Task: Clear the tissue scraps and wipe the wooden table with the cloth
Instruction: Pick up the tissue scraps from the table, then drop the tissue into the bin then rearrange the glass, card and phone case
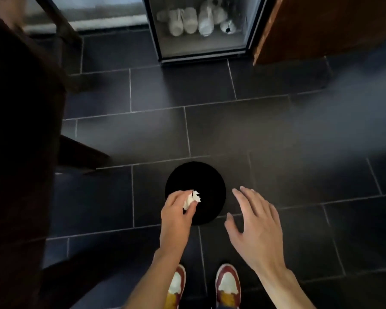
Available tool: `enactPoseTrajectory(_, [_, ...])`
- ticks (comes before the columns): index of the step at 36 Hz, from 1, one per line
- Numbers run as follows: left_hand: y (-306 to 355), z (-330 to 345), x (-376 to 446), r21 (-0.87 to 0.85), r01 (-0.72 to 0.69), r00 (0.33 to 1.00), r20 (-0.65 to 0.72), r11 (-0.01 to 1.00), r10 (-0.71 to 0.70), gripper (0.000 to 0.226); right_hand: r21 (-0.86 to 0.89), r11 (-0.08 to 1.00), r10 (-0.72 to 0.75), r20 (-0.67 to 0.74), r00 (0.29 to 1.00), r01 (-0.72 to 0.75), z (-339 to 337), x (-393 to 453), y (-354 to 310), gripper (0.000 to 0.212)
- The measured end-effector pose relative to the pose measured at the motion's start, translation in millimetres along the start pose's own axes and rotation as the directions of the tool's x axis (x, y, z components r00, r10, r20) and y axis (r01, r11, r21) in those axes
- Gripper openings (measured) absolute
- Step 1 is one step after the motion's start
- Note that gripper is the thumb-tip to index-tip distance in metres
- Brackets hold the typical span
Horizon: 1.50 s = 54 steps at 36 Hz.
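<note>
The floor (265, 130) is laid with dark grey rectangular tiles and pale grout lines. At the far side stands a glass-fronted cabinet (201, 27) holding white bundles. To its right is a brown wooden panel (321, 25). Dark wooden furniture (20, 108) fills the left edge. A hazy patch of light (354, 112) falls across the right tiles.

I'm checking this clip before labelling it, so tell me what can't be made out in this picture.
- Black bin, head view: its inside is pure black, so contents cannot be told.
- Tissue scraps: partly covered by the left hand; how many pieces cannot be told.
- Wooden table: dark, blurred, cut off by the left edge; its top is unseen.
- Cloth: not in view; the right hand is spread and holds nothing.
- White items in the glass cabinet: blurred.
</note>
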<state>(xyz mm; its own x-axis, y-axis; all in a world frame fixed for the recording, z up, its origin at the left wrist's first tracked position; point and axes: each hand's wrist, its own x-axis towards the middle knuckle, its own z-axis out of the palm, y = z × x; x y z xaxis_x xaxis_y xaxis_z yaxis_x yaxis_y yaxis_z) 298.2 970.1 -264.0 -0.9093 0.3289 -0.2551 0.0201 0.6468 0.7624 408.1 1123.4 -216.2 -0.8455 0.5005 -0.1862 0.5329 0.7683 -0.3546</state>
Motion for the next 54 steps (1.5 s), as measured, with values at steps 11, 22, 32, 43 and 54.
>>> enactPoseTrajectory(11, [-41,29,23,0.067,0.093,0.958,0.267,0.993,-0.108,0.060,-0.003,0.999,0.037,0.007,0.999,-0.037,44,13,12,0.057])
enactPoseTrajectory(22, [-43,6,10,0.270,-0.045,0.990,0.142,0.962,0.006,0.045,0.010,1.000,0.003,-0.009,1.000,-0.003,26,4,6,0.058])
enactPoseTrajectory(32, [22,-50,-29,0.453,-0.211,0.976,0.050,0.866,0.211,0.035,-0.014,0.999,-0.032,-0.070,0.997,0.031,-49,-21,-17,0.056])
enactPoseTrajectory(43, [156,-168,-140,0.558,-0.283,0.947,0.033,0.780,0.320,0.028,-0.016,0.994,-0.105,-0.099,0.989,0.104,-204,-93,-80,0.046])
enactPoseTrajectory(54, [268,-287,-244,0.620,-0.279,0.911,-0.071,0.733,0.407,0.028,-0.070,0.979,-0.198,-0.091,0.976,0.192,-350,-186,-146,0.046])
